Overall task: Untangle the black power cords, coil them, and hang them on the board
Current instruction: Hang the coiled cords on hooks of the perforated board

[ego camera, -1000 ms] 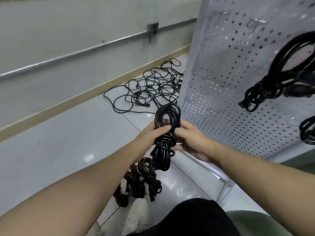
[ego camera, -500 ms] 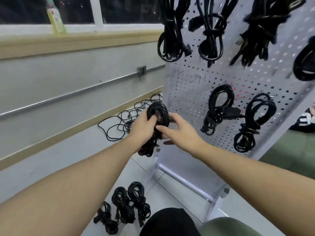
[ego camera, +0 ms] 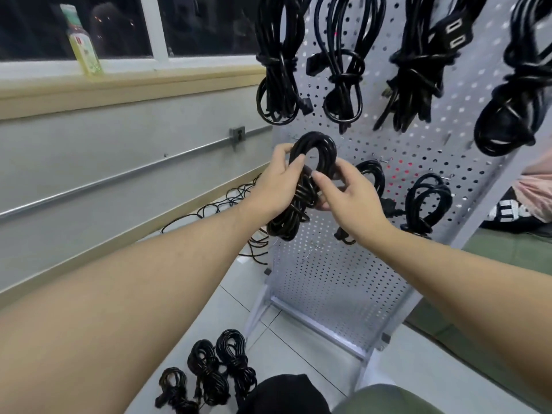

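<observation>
A coiled black power cord (ego camera: 316, 150) is held up against the left edge of the white pegboard (ego camera: 337, 264). My left hand (ego camera: 277, 183) grips the coil's wrapped middle from the left. My right hand (ego camera: 346, 195) pinches the same coil from the right, thumb and fingers around its waist. The coil's top loop stands level with bare hooks in the board's middle row. Several coiled cords (ego camera: 343, 70) hang along the board's top row, and two more (ego camera: 427, 204) hang lower right. Three coiled cords (ego camera: 209, 375) lie on the floor below. Tangled loose cords (ego camera: 227, 204) lie behind my left forearm.
A grey wall with a metal conduit (ego camera: 119, 174) runs along the left. A green bottle (ego camera: 83, 52) stands on the window ledge. The pegboard's frame feet (ego camera: 370, 351) rest on the tiled floor. Clothing lies at the right edge (ego camera: 525, 204).
Both hands have raised the coiled cord from near the floor up to the pegboard's middle row. The view has tilted up, showing the hung cords.
</observation>
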